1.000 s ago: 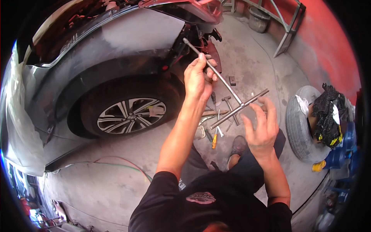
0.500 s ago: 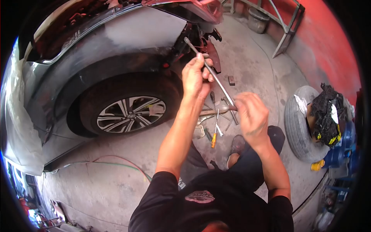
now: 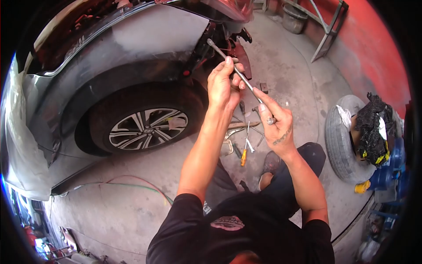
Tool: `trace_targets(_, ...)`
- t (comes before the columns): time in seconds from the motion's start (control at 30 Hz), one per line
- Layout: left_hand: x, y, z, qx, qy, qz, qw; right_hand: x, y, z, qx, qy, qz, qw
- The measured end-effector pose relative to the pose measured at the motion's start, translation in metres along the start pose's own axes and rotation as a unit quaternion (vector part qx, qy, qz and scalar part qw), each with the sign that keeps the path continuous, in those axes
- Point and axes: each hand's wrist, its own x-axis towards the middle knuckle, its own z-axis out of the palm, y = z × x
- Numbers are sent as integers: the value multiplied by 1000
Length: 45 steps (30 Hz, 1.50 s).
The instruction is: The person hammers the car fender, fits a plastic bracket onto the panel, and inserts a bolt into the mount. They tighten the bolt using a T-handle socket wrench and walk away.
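Observation:
My left hand (image 3: pixel 223 83) is closed around the shaft of a long metal socket wrench (image 3: pixel 244 79), its thumb lying along the bar. The wrench runs at a slant, with its far end against a dark opening at the car's body corner, beside the grey-primed panel (image 3: pixel 160 33). At the near end, my right hand (image 3: pixel 277 121) is closed on the wrench, index finger stretched along the shaft. A rounded metal end shows between its fingers; the rest of that end is hidden by the palm.
Below my hands, a yellow-handled screwdriver (image 3: pixel 243 158) and several other tools lie on the concrete floor. The car wheel (image 3: pixel 148 130) is at left. A loose tyre (image 3: pixel 340 149) lies at right, near blue bottles. A metal stand (image 3: pixel 327 39) leans by the red wall.
My right hand, blurred before, has moved up and left and turned, and now grips the near end of the wrench. My left hand stays in place on the shaft.

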Motion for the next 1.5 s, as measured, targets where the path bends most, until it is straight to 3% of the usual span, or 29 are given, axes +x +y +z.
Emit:
trace_targets(0.3, 1, 1, -2, -9, -16, -9, 1000, -3, -3, 6, 78, 30, 67, 994)
trace_targets(0.43, -7, -4, -3, 41, -26, 10, 999, -13, 0, 2, 113, 19, 106, 988)
trace_targets(0.53, -34, -5, -7, 114, -18, -10, 993, -44, 12, -12, 98, 37, 79, 991)
trace_targets(0.67, -29, 4, -87, 189, 209, 184, 942, -93, 54, -24, 87, 31, 151, 984)
trace_targets(0.83, -6, 32, -109, 306, 194, 283, 888, -98, 161, -3, -86, -13, 264, 961)
trace_targets(0.9, 9, 31, -110, 308, 195, 307, 879, -99, 221, 16, -214, 1, 207, 955)
trace_targets(1.0, 18, 27, -115, 312, 188, 343, 866, -104, 272, 26, -344, -47, 228, 910)
trace_targets(1.1, 20, 28, -119, 358, 190, 366, 838, -138, 347, 16, -380, -89, 217, 895)
trace_targets(1.2, 18, 25, -119, 398, 174, 380, 816, -177, 385, -3, -406, -186, 250, 859)
trace_targets(1.3, 21, 24, -120, 402, 177, 384, 812, -230, 438, -8, -413, -210, 293, 836)
trace_targets(1.5, 27, 25, -114, 421, 216, 388, 791, -237, 458, 4, -452, -376, 340, 733)
